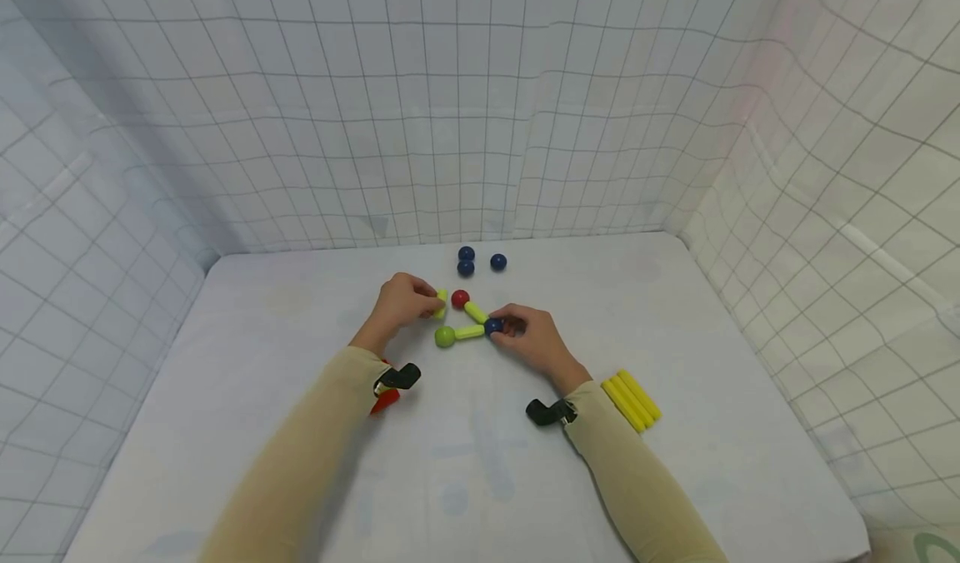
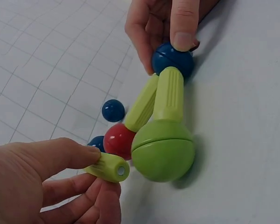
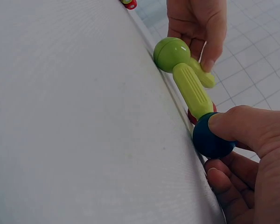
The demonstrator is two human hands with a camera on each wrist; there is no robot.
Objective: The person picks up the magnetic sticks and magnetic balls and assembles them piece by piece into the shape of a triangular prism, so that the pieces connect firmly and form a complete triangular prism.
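Note:
With thumb and fingers my left hand [image 1: 401, 301] pinches a short yellow-green magnetic rod [image 2: 113, 167], whose end shows a small metal disc. My right hand [image 1: 538, 342] grips a dark blue ball [image 3: 212, 140] between thumb and fingers. Two yellow-green rods spread from that ball in a V. One rod [image 1: 470, 332] ends in a larger green ball [image 2: 163, 150]; the other rod [image 1: 476, 312] ends in a red ball [image 1: 461, 299]. The rod in my left hand is close beside the red and green balls.
Three loose blue balls [image 1: 498, 261] lie farther back on the white table [image 1: 300, 430]. Several yellow rods [image 1: 632, 401] lie side by side near my right forearm. Red pieces [image 1: 386, 401] lie partly hidden by my left wrist. A grid-patterned cloth [image 1: 480, 113] walls the back and sides.

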